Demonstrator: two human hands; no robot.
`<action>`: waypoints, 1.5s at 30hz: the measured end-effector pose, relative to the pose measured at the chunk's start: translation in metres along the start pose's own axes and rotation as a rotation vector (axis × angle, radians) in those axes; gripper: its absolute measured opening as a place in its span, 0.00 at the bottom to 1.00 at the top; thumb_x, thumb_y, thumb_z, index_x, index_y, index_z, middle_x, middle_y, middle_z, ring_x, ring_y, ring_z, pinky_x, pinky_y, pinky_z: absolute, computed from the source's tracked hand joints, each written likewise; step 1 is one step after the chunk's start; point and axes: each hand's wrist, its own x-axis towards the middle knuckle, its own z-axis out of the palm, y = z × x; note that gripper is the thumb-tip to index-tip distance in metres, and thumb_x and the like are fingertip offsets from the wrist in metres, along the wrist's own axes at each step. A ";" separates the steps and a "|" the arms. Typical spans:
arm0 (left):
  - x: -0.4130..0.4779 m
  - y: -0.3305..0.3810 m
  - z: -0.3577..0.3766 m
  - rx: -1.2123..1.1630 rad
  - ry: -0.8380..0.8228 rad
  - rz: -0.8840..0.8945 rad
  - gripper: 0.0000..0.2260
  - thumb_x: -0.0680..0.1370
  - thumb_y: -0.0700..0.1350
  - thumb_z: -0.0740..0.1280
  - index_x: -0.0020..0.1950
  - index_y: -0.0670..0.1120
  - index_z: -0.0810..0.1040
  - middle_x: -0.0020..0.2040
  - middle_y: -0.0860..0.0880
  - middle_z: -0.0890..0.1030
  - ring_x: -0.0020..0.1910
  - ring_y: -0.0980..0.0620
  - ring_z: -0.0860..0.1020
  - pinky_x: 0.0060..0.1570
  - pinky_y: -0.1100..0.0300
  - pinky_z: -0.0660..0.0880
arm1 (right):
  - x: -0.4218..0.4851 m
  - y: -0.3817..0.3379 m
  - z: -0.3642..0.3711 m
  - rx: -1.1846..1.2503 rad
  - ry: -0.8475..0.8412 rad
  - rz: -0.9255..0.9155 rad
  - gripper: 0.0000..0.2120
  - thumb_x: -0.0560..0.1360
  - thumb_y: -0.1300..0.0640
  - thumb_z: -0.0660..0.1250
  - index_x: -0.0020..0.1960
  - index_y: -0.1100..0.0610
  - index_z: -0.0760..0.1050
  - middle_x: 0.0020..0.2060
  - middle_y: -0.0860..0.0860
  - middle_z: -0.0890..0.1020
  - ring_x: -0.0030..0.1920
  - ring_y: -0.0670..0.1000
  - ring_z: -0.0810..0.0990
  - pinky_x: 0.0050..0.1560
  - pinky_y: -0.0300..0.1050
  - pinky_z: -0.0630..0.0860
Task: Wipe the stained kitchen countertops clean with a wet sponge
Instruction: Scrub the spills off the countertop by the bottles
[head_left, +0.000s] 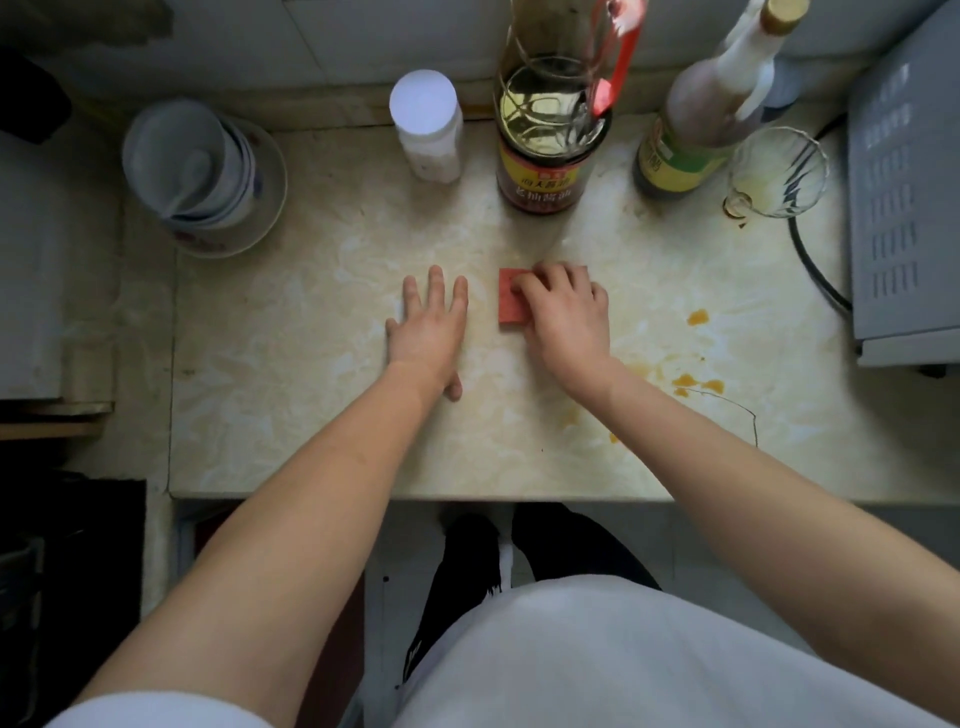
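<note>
A cream marbled countertop (291, 384) fills the middle of the view. My right hand (563, 312) presses down on a red-pink sponge (510, 305) lying flat near the counter's centre, with the fingers curled over its top. My left hand (431, 322) rests flat on the counter just left of the sponge, fingers spread and holding nothing. Orange-yellow stains (697, 317) dot the surface right of my right hand, and more orange stains (696, 383) sit nearer the front edge.
Along the back stand stacked bowls on a plate (208, 176), a white-lidded jar (428, 127), a large soy sauce bottle (545, 145), a green-labelled bottle (691, 140) and a glass jug (776, 174). A grey appliance (906, 208) with a black cable (815, 270) sits right.
</note>
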 end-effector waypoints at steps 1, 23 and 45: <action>0.000 -0.002 0.001 -0.001 0.005 -0.002 0.67 0.54 0.44 0.85 0.80 0.52 0.41 0.80 0.44 0.39 0.78 0.35 0.41 0.65 0.33 0.67 | -0.009 0.001 0.001 -0.003 -0.005 -0.004 0.20 0.74 0.56 0.65 0.65 0.47 0.74 0.65 0.51 0.74 0.66 0.59 0.68 0.59 0.56 0.68; -0.089 0.024 0.072 0.038 0.315 0.085 0.14 0.77 0.37 0.62 0.62 0.46 0.70 0.59 0.42 0.70 0.59 0.41 0.71 0.43 0.49 0.73 | -0.143 0.020 0.022 -0.011 -0.053 -0.012 0.17 0.77 0.57 0.63 0.64 0.46 0.74 0.65 0.50 0.74 0.66 0.59 0.68 0.59 0.56 0.68; -0.093 0.073 0.068 0.109 0.216 0.258 0.29 0.73 0.48 0.73 0.70 0.47 0.64 0.67 0.44 0.65 0.65 0.43 0.67 0.51 0.49 0.73 | -0.232 0.025 0.027 -0.108 -0.113 0.091 0.26 0.72 0.58 0.70 0.69 0.46 0.71 0.67 0.50 0.72 0.66 0.58 0.69 0.57 0.55 0.72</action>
